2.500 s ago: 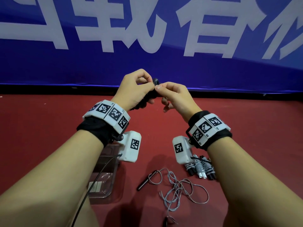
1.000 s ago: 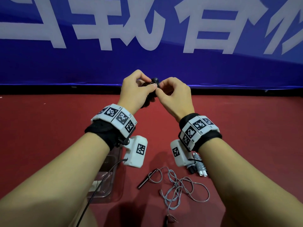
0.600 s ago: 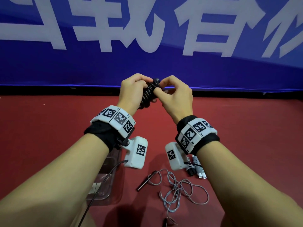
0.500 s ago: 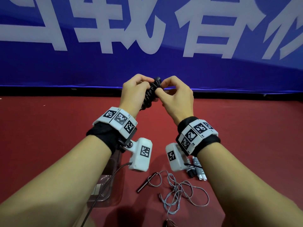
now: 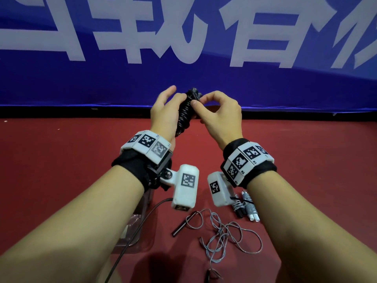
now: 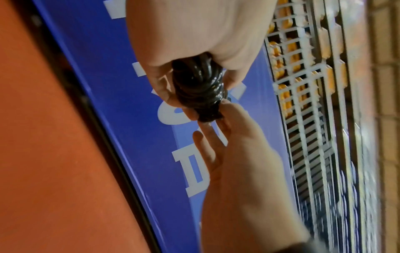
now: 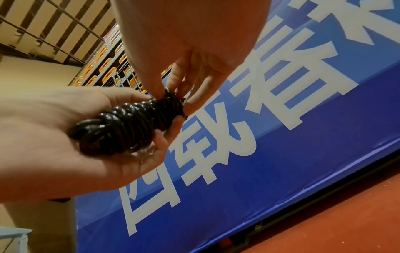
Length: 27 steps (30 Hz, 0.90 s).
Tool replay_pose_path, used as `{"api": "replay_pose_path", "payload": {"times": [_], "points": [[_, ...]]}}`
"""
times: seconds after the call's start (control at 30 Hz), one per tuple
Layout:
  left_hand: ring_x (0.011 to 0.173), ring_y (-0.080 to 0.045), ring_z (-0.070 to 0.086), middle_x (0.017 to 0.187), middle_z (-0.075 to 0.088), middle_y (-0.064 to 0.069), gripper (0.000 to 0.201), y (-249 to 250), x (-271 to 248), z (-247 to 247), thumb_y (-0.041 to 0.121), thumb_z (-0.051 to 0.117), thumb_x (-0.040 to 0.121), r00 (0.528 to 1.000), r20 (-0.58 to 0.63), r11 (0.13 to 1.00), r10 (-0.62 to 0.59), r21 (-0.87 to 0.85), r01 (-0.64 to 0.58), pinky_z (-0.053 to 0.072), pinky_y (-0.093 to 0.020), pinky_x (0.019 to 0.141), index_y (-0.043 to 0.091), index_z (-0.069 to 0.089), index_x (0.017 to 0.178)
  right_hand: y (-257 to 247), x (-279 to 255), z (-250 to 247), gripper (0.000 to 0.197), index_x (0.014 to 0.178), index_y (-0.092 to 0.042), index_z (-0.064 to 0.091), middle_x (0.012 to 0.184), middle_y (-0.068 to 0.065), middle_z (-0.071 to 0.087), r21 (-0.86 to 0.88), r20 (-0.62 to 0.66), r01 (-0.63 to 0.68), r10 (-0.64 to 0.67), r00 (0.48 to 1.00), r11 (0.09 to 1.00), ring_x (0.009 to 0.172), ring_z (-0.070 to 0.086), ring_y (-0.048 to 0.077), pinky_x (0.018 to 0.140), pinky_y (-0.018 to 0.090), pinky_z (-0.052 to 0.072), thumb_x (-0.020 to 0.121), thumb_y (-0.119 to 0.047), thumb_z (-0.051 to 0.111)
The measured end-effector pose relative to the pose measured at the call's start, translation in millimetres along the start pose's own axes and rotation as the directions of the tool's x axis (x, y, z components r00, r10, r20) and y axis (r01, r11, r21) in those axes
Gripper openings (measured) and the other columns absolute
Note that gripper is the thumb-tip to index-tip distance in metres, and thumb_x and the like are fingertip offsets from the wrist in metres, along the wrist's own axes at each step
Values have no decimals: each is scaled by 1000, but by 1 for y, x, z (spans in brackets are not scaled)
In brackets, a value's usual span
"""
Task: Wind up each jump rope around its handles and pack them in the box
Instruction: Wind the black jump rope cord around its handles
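Note:
A black jump rope (image 5: 184, 114), wound into a tight bundle round its handles, stands nearly upright between my hands above the red floor. My left hand (image 5: 173, 99) cradles it in the palm, with thumb and fingers curled round its lower part, and one finger sticks up free. My right hand (image 5: 195, 101) pinches the bundle's top end. In the right wrist view the bundle (image 7: 129, 126) lies across my left palm while the right fingertips (image 7: 160, 93) grip its far end. The left wrist view shows the coils (image 6: 200, 92) coming out of my left hand.
On the floor below lie a loose grey rope (image 5: 226, 235) with a black handle (image 5: 183, 223), a wound grey-and-white bundle (image 5: 247, 208) and a clear plastic box (image 5: 132, 229) partly under my left forearm. A blue banner wall (image 5: 183, 82) stands close behind.
The bundle has tipped from slanted to nearly upright. My left fingers have lifted off its top end, and the right hand has kept its pinch there.

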<state>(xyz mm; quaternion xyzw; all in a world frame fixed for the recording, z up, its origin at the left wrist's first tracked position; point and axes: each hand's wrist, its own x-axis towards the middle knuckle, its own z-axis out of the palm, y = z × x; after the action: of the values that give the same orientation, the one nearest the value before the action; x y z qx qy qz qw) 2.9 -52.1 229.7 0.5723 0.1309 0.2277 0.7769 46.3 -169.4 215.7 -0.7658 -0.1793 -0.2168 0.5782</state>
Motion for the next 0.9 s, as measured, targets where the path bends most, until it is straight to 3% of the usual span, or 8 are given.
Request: {"api": "replay_pose_path", "payload": {"times": [0.1,0.17,0.27,0.37,0.53,0.6,0.77,0.9], "points": [[73,-20,72,92,72,-7,32,7,-3,-5,27,60,95,962,176,973,-209,-60,222,55,-32,62,8,67,119,2,-2,0,18,79,-27,68,80,-9,73,0,7,12,-12,1000,1000,79,69,9,82,38,56,80,-44,76],[65,-19,70,82,69,-3,29,10,-7,-7,29,55,96,919,269,951,-287,-32,307,57,-35,68,8,68,111,2,-4,1,15,81,-24,69,82,-8,72,-2,29,5,-5,1000,1000,80,66,7,82,33,54,82,-38,76],[53,-20,58,82,65,-8,25,9,-2,-6,29,55,93,958,189,977,-214,56,207,47,-26,47,9,68,103,-1,-3,1,14,86,-14,72,89,4,75,191,133,-120,95,987,974,83,74,21,75,40,61,86,-27,76],[48,-23,52,81,65,-16,27,7,4,-6,30,63,84,992,106,992,-69,115,57,39,-25,43,6,68,95,-9,0,-4,15,96,0,71,107,24,73,459,291,-357,243,926,813,100,74,32,72,34,60,96,-15,67],[47,-24,53,78,66,-15,34,2,9,-6,33,66,73,989,149,990,18,136,-38,39,-25,43,8,68,96,-8,2,-11,23,114,-3,66,114,17,74,520,488,-573,331,808,633,104,74,26,86,36,61,97,-20,68],[47,-23,55,77,67,-13,32,1,10,-6,30,68,80,987,159,984,33,167,-60,39,-25,42,10,68,105,-7,3,-15,26,118,-7,68,115,10,75,466,545,-618,344,764,633,106,74,24,91,36,60,99,-24,65],[47,-22,55,86,65,-10,21,2,15,-7,26,53,100,971,236,969,-39,246,-21,41,-25,40,11,59,114,-8,2,-23,13,104,-13,72,100,0,79,434,572,-633,346,743,641,100,75,16,82,25,60,98,-24,65],[62,-19,62,97,65,-3,46,-5,16,-11,46,74,83,950,313,901,-7,414,-130,50,-31,49,26,51,117,-5,7,-18,17,106,-4,72,98,6,77,413,528,-614,372,763,673,92,74,19,81,31,61,98,-16,64]]}}
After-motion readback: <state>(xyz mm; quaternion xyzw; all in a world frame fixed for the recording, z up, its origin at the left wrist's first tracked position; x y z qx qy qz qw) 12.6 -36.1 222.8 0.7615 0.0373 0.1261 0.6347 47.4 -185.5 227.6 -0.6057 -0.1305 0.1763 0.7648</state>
